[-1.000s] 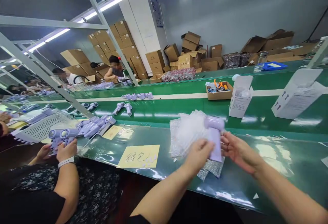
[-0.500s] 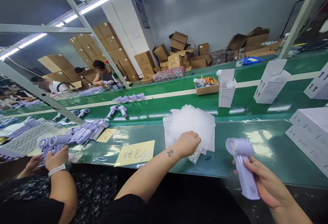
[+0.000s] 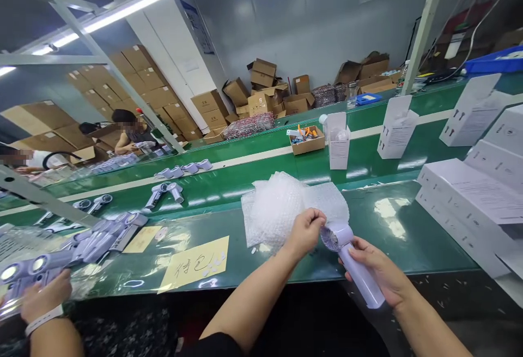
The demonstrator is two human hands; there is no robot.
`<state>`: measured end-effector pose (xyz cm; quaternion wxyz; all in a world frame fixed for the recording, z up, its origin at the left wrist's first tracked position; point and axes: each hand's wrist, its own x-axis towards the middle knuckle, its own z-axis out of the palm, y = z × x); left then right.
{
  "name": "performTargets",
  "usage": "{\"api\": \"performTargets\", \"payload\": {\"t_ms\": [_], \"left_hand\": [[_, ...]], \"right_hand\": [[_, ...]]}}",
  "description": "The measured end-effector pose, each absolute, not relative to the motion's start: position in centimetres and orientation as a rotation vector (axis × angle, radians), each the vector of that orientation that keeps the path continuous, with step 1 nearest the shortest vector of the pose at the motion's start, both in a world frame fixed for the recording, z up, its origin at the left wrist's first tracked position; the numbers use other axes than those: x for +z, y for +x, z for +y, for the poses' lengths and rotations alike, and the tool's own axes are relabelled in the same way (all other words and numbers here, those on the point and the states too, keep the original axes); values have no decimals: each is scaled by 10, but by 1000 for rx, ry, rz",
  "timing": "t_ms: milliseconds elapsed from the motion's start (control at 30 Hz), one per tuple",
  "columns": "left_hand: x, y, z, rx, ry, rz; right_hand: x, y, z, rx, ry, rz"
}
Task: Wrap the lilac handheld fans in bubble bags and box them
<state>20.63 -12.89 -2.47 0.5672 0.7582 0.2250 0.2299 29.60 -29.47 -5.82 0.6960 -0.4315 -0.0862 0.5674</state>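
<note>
Purple fan (image 3: 354,267) right of middle, low in frame. Right hand (image 3: 379,270) has grip round handle (image 3: 366,285), just under head (image 3: 342,233). Left hand (image 3: 304,230) beside head, fingers bent, near bubble wrap (image 3: 273,201); cannot tell if that grip holds anything. Fan looks light, hard, smooth, maybe slippery; head might crack. Best hold: handle.

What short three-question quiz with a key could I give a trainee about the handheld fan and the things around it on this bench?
1. True or false: the right hand grips the pale purple plastic handheld fan by its handle.
2. Which part of the fan is nearer the left hand: A, the round head; B, the handle's bottom end?
3. Fill in: in the picture, the yellow handwritten paper sheet lies to the ____ of the translucent bubble wrap.

Key: 1 true; 2 A; 3 left.
</note>
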Motion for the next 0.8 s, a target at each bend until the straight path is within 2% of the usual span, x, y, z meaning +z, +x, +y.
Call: {"api": "performTargets", "payload": {"t_ms": [133, 267, 400, 567, 667, 800], "left_hand": [[-28, 201, -139, 651, 2129, 309], [-32, 203, -143, 859, 2531, -111], [-40, 203, -150, 825, 2731, -459], [-49, 212, -175, 825, 2581, -101], [-38, 222, -182, 633, 2448, -13], [0, 245, -170, 346, 1720, 501]], "right_hand": [[-59, 289, -300, 1229, -943, -175], [-52, 291, -303, 1188, -913, -135], [-50, 299, -306, 1101, -912, -34], [-66, 294, -295, 1035, -981, -37], [-66, 302, -291, 1015, -1052, 23], [-30, 337, -294, 1174, -1432, -197]]}}
